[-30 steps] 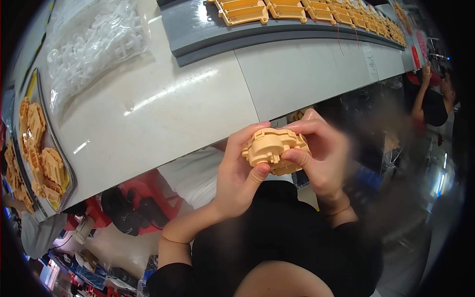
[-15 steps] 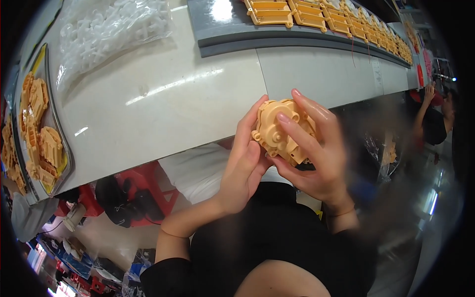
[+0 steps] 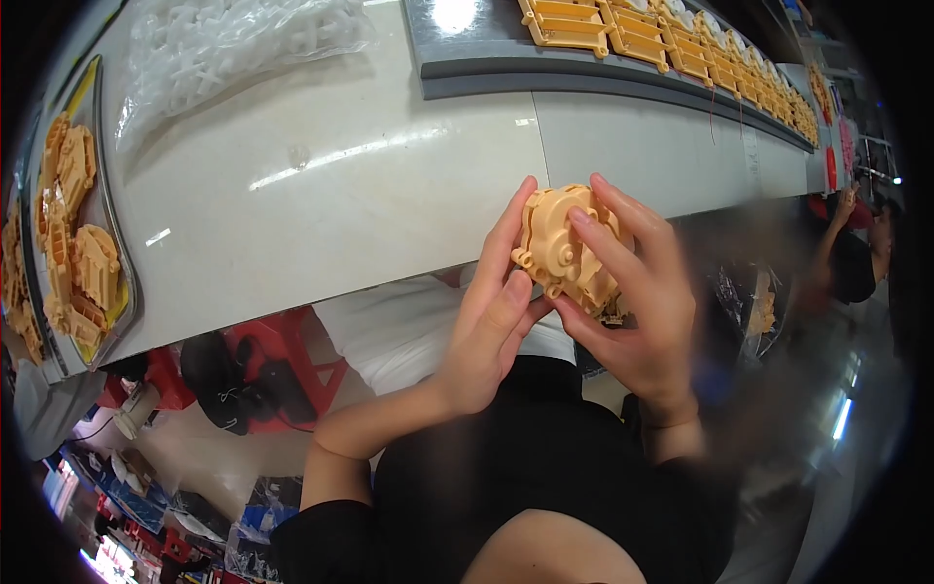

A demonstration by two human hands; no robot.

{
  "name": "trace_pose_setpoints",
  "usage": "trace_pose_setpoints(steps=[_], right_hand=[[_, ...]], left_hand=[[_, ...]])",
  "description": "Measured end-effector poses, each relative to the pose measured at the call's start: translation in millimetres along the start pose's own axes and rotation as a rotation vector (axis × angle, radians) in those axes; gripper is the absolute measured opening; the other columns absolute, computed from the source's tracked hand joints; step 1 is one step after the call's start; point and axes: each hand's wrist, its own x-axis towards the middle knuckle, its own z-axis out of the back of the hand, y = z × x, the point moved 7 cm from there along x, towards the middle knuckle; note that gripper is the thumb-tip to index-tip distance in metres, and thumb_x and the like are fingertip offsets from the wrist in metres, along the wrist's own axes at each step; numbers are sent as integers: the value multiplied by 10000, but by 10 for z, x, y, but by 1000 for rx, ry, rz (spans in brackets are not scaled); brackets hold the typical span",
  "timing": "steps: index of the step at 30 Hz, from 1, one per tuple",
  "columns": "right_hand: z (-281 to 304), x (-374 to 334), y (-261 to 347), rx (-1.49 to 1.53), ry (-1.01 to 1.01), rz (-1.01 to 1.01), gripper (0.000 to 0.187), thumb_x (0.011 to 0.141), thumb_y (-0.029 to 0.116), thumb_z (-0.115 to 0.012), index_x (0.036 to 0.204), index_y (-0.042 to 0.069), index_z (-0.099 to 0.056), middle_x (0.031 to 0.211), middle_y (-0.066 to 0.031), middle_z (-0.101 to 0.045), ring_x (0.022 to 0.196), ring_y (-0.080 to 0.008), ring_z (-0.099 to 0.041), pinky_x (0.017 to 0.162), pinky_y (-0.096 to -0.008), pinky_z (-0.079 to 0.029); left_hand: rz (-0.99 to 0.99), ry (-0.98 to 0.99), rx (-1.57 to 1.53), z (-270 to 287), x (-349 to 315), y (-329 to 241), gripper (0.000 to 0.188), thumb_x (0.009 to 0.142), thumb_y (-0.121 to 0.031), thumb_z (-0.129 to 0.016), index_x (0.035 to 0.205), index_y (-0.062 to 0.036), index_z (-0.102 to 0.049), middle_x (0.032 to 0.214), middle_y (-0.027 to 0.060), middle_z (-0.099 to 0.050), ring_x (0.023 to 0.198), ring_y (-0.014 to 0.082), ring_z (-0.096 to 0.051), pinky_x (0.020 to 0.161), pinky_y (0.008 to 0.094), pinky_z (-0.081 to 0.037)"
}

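Between my two hands, above the front edge of the table, is a rounded light-orange plastic housing (image 3: 562,241) with raised bosses and small screw lugs. My left hand (image 3: 486,336) grips its left side, the fingers behind and the thumb at the lower edge. My right hand (image 3: 650,310) closes round the right side, with one finger lying across the front face and the thumb underneath. A narrow gap runs along the housing's left side. Its back and much of its right side are hidden by my fingers.
A clear bag of white plastic parts (image 3: 233,54) lies at the far left of the white table (image 3: 341,214). Trays of orange parts (image 3: 92,263) stand at the left edge. A grey conveyor (image 3: 467,80) carries a row of orange frames (image 3: 569,27). Another person (image 3: 851,253) sits far right.
The housing has tilted a little in my hands, and its left side shows more. The view has shifted slightly, moving the table and conveyor in the picture.
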Motion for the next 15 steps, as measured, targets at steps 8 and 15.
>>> trace_pose_setpoints(steps=[8, 15], right_hand=[[106, 52, 20, 29, 70, -24, 669, 556, -13, -765, 1205, 69, -629, 1314, -148, -556, 1140, -327, -540, 969, -392, -443], [97, 93, 39, 12, 94, -38, 658, 555, 3, -774, 1194, 78, -640, 1313, -142, -558, 1143, -326, -536, 963, -397, -446]], left_hand=[[22, 7, -7, -16, -2, -1, 718, 1000, -383, -402, 1531, -98, -13, 1531, 112, -179, 1392, 236, -273, 1094, 408, -316], [7, -30, -17, 14, 1, -18, 668, 1003, -253, -446, 1523, -76, -66, 1494, 124, -248, 1354, 214, -321, 1078, 384, -338]])
